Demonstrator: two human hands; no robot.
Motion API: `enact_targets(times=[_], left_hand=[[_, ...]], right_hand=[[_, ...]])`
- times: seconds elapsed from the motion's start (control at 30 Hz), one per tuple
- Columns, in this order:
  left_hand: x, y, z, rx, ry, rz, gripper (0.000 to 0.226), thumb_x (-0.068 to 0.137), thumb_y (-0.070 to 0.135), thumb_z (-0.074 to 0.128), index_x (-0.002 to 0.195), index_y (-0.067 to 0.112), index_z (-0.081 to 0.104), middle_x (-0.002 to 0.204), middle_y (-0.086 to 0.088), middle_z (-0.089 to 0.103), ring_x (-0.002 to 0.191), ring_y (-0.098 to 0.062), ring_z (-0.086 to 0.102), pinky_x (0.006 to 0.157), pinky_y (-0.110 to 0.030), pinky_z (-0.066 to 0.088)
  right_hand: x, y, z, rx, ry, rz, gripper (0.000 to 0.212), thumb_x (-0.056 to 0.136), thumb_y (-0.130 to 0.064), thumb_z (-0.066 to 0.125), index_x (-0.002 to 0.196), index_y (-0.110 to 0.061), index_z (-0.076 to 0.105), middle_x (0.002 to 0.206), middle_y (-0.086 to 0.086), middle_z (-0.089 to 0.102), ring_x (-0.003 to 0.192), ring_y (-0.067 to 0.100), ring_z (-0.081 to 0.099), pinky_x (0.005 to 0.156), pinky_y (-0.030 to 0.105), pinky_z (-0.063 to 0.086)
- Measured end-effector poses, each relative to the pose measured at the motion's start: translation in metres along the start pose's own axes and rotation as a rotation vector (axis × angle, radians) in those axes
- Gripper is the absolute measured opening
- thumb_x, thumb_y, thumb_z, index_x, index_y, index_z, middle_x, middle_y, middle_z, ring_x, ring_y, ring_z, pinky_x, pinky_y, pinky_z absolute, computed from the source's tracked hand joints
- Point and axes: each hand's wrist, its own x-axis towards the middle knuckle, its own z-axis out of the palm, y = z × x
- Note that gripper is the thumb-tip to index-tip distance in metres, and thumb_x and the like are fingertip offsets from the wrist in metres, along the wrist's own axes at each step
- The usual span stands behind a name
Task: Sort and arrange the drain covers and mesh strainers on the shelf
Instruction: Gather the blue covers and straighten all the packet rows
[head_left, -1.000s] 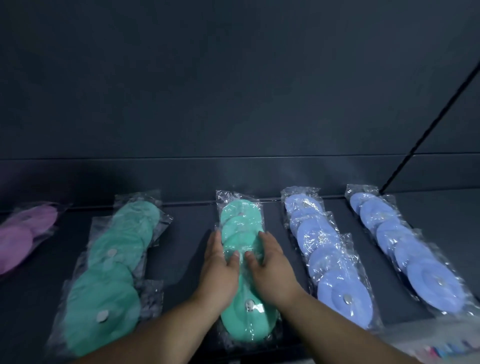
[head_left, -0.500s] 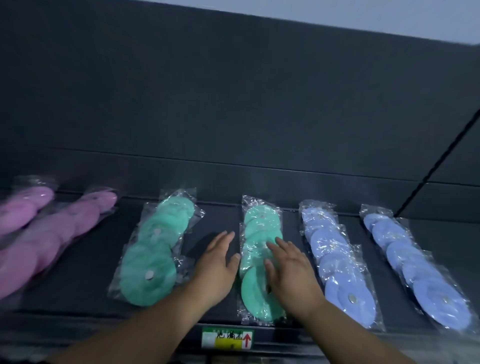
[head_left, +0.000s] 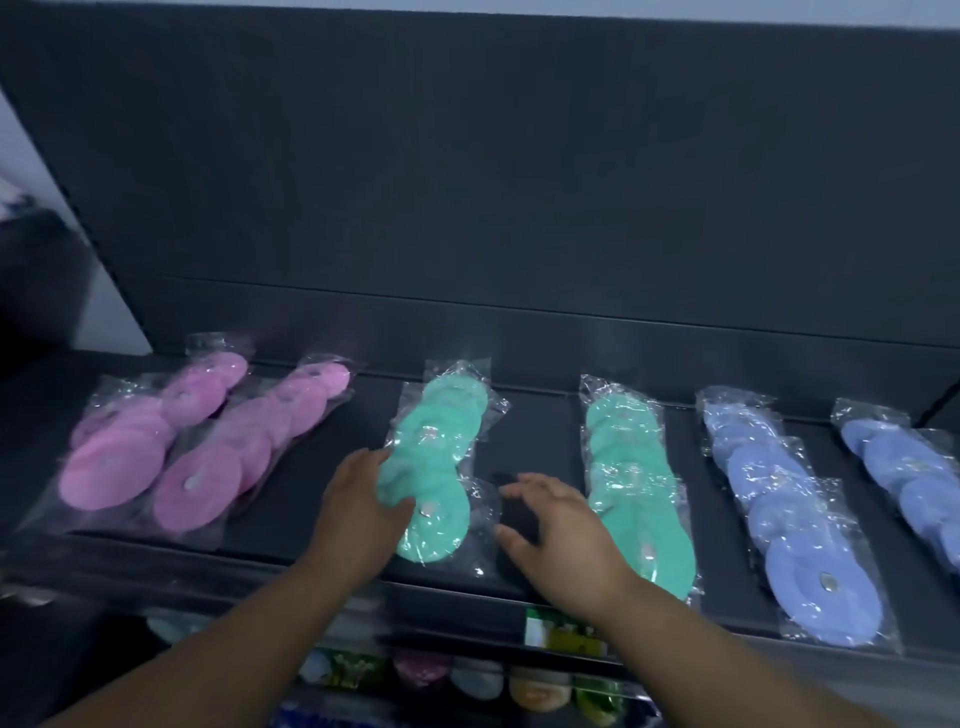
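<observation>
Head view, speaker one: What lies along the dark flat shelf (head_left: 540, 415), from nine o'clock across to three?

Speaker two: At nine o'clock, two overlapping rows of round pink drain covers in clear plastic sleeves (head_left: 171, 457), running diagonally toward the back panel. Then, near the middle, a row of round mint-green drain covers in clear plastic sleeves (head_left: 441, 457), tilted slightly toward one o'clock.

One: And the hands?

Two: The left hand (head_left: 358, 514) lies flat, fingers together, against the nine o'clock edge of that green row, touching the wrapping. It pinches nothing. The right hand (head_left: 561, 530) is at the row's three o'clock side, fingers spread and curled loosely, close to the front sleeve; whether it touches is unclear. It grips nothing.

One: Further on?

Two: Just past the right hand, a second row of mint-green covers in clear sleeves (head_left: 634, 483), straight front to back. At two to three o'clock, a row of round periwinkle-blue covers in clear sleeves (head_left: 779, 493), then another blue row (head_left: 904, 467) cut by the frame edge.

One: Below?

Two: At six o'clock, a green and yellow label (head_left: 563, 631) on the shelf's front edge, and blurred coloured goods (head_left: 467, 675) underneath.
</observation>
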Motion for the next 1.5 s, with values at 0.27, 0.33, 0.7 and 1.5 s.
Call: enact_targets(times=[0.27, 0.33, 0.7, 1.5], left_hand=[[0.031, -0.041, -0.019, -0.162, -0.350, 0.017, 0.071, 0.077, 0.026, 0.076, 0.137, 0.027, 0.038, 0.120, 0.012, 0.056, 0.101, -0.005, 0.058, 0.091, -0.029, 0.050], [0.038, -0.045, -0.023, -0.240, -0.405, -0.019, 0.078, 0.079, 0.025, 0.075, 0.143, 0.024, 0.031, 0.119, 0.012, 0.054, 0.098, -0.004, 0.058, 0.084, -0.026, 0.051], [0.065, -0.052, -0.024, -0.389, -0.496, -0.108, 0.036, 0.093, 0.043, 0.052, 0.124, 0.025, 0.053, 0.116, 0.007, 0.062, 0.104, -0.009, 0.059, 0.097, -0.038, 0.049], [0.039, -0.032, -0.017, -0.276, -0.391, -0.120, 0.056, 0.085, 0.019, 0.067, 0.135, 0.019, 0.042, 0.100, 0.018, 0.057, 0.083, 0.002, 0.059, 0.066, -0.012, 0.044]], right_hand=[[0.033, -0.047, 0.052, 0.004, -0.090, 0.253, 0.102, 0.063, -0.065, 0.073, 0.147, -0.031, 0.026, 0.140, -0.009, 0.042, 0.130, 0.018, 0.037, 0.107, 0.029, 0.033], [0.038, -0.056, 0.054, -0.004, -0.065, 0.311, 0.106, 0.062, -0.055, 0.080, 0.148, -0.031, 0.023, 0.139, -0.007, 0.041, 0.130, 0.019, 0.037, 0.106, 0.029, 0.033], [0.059, -0.069, 0.008, 0.242, -0.257, 0.293, 0.068, 0.077, -0.005, 0.074, 0.132, -0.039, 0.050, 0.108, -0.010, 0.061, 0.091, 0.007, 0.061, 0.071, 0.005, 0.047], [0.070, -0.039, 0.048, 0.640, 0.084, 0.576, 0.062, 0.065, -0.023, 0.088, 0.115, -0.020, 0.051, 0.101, -0.005, 0.067, 0.087, 0.011, 0.067, 0.073, 0.024, 0.056]])
